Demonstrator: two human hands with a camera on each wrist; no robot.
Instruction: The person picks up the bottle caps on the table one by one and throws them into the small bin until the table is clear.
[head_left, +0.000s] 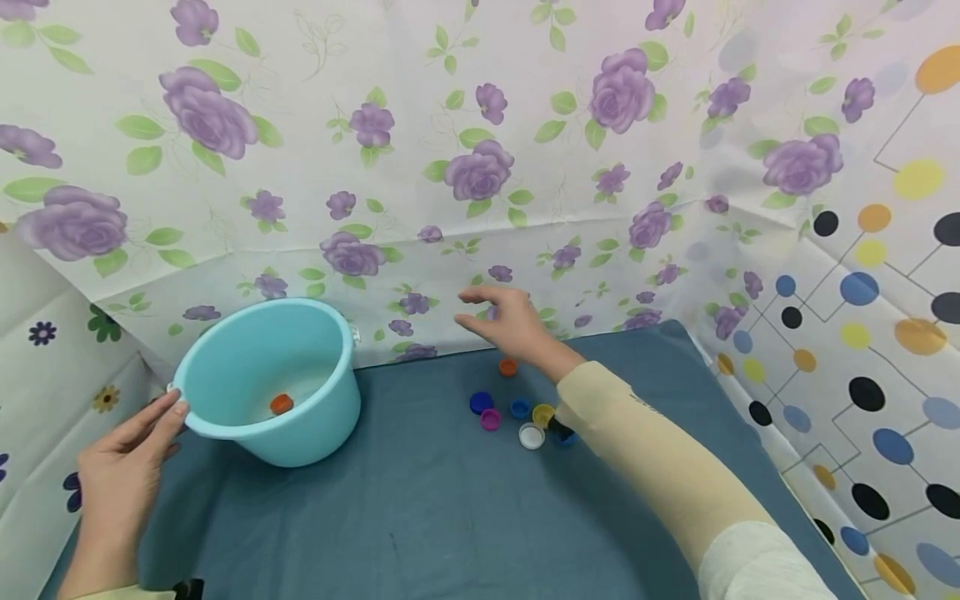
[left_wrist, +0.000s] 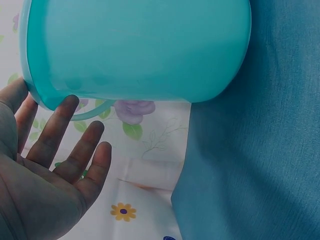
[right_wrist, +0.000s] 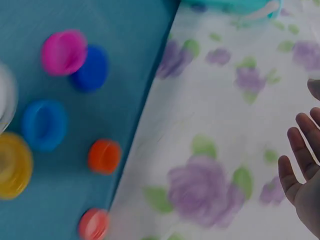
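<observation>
Closest to me, a cream sleeve [head_left: 645, 450] crosses from the lower right, partly covering a light blue cap [head_left: 567, 440]. At lower left, the left hand [head_left: 123, 467] pinches the rim of a pale blue bucket [head_left: 318, 425] between thumb and finger, its other fingers spread loosely. The bucket stands upright on a dark blue cloth [head_left: 420, 517], and inside, at the bottom, lies an orange cap [head_left: 281, 405]. Well to the bucket's right, more caps lie loosely grouped: a white cap [head_left: 532, 436] in front, then a pink cap [head_left: 491, 419] just beside a dark blue cap [head_left: 482, 403], a yellow cap [head_left: 542, 414], a mid-blue cap [head_left: 520, 408] and, farther back, a second orange cap [head_left: 508, 367]. Above them the right hand [head_left: 513, 321] hangs in the air, thumb and fingers parted, holding nothing. Behind everything rises a white sheet with purple roses [head_left: 420, 125]; a sheet with coloured dots [head_left: 858, 288] lines the right side. From the right wrist I get a reddish cap [right_wrist: 94, 224] near the cloth's edge, which I cannot make out from the head. The left wrist shows me a thin loop [left_wrist: 94, 115] beside the bucket, hidden from the head; only the head camera lets me look down into the bucket.
</observation>
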